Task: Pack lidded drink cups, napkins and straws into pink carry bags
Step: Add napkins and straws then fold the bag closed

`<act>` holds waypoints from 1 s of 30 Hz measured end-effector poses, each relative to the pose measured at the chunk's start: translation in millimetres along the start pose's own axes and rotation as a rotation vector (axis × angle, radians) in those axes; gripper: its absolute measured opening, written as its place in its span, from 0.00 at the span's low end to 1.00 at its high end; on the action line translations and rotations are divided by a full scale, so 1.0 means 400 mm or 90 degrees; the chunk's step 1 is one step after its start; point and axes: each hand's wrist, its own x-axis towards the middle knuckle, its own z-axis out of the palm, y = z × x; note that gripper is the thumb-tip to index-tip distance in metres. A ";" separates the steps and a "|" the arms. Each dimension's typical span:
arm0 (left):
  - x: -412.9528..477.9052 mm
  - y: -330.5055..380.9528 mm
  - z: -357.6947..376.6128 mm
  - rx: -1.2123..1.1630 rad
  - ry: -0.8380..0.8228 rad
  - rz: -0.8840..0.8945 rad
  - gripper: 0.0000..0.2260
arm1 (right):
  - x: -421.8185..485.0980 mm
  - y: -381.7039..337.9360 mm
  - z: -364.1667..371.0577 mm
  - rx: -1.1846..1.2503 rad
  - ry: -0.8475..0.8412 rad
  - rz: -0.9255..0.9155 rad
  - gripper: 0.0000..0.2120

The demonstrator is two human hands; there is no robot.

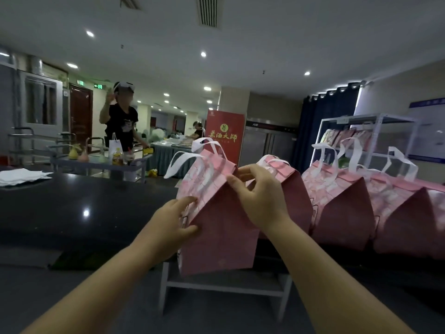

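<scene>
Pink carry bag (216, 227), folded shut: my left hand (168, 225) pinches its side, my right hand (260, 198) grips its top edge, probably to steady it beside finished bags (342, 208).

The closed pink bag (216, 227) hides its contents; the rightmost bag (433, 213) runs off the edge; the far person's (121, 116) face is blurred.

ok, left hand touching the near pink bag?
Touching. The head view shows the left hand with fingers pressed on the near pink bag's left edge; no gap.
</scene>
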 end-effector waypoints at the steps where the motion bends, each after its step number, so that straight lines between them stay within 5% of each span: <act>1: 0.006 -0.011 -0.001 -0.004 0.013 0.004 0.27 | -0.005 0.017 -0.004 -0.009 -0.030 0.013 0.14; 7: 0.046 -0.044 0.008 -0.056 0.053 0.013 0.24 | -0.067 0.096 0.019 -0.096 -0.191 0.109 0.19; 13: 0.103 -0.045 0.068 -0.019 0.078 0.002 0.27 | -0.048 0.135 0.073 -0.148 -0.131 0.110 0.12; 22: 0.228 -0.045 0.156 0.040 0.092 -0.051 0.23 | 0.030 0.221 0.158 -0.295 -0.143 0.159 0.18; 30: 0.269 -0.050 0.167 0.099 0.048 -0.051 0.23 | 0.065 0.248 0.128 -0.253 -0.177 0.197 0.11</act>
